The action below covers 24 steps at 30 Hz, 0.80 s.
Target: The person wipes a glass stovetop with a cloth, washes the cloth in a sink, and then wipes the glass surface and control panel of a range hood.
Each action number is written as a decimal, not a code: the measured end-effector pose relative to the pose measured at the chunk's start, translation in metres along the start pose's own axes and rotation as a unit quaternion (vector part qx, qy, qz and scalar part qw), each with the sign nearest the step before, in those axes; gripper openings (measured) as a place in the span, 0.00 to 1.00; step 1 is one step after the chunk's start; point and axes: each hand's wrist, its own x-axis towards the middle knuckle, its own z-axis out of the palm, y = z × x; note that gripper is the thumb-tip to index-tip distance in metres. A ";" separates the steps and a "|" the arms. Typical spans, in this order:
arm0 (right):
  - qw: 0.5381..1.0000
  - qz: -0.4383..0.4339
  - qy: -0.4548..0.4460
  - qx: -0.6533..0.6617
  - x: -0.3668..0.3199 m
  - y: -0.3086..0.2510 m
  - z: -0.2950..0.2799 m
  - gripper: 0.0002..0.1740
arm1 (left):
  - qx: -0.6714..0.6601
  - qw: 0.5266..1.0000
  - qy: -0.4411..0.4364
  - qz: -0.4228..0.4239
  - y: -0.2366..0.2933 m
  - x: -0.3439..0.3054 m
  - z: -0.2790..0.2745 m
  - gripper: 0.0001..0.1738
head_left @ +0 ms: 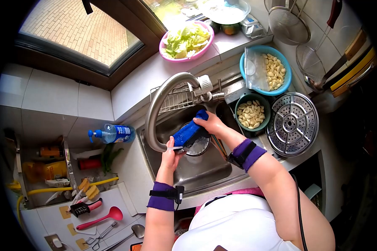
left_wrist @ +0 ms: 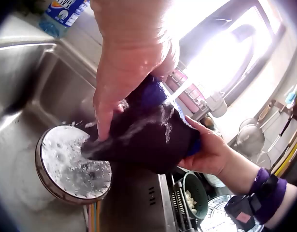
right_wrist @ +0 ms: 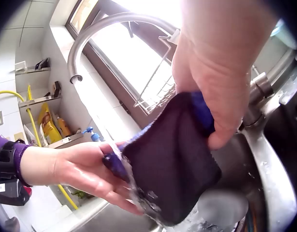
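Over the sink point(head_left: 188, 178), a wet blue cloth with a dark backing point(head_left: 187, 134) is stretched between both hands under the running tap point(head_left: 155, 104). My left hand point(head_left: 170, 158) holds its lower left end, with the palm turned up in the right wrist view. My right hand point(head_left: 211, 124) grips the opposite end, thumb on one face. Water from the spout runs over the dark side point(right_wrist: 172, 159) and down past the left fingers point(right_wrist: 122, 198). Below the cloth stands a round container of foamy water point(left_wrist: 73, 162) in the sink.
A soap pump bottle point(head_left: 117, 134) stands left of the sink. To the right are a green basket point(head_left: 252, 112) and a blue bowl point(head_left: 285, 71) of peeled garlic cloves, and a perforated steamer plate point(head_left: 292, 124). A pink bowl of lettuce point(head_left: 186, 39) sits on the sill.
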 end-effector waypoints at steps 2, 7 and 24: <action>0.999 -0.016 0.033 -0.034 -0.004 0.001 0.012 0.28 | -0.100 0.993 -0.050 -0.045 -0.015 0.010 -0.010 0.39; 0.992 -0.084 0.062 -0.072 -0.061 -0.011 0.072 0.32 | -0.257 0.962 -0.074 -0.052 -0.015 0.000 0.035 0.32; 0.948 -0.122 0.092 -0.280 -0.066 0.014 0.086 0.16 | -0.232 0.970 0.071 -0.027 -0.029 0.020 0.029 0.16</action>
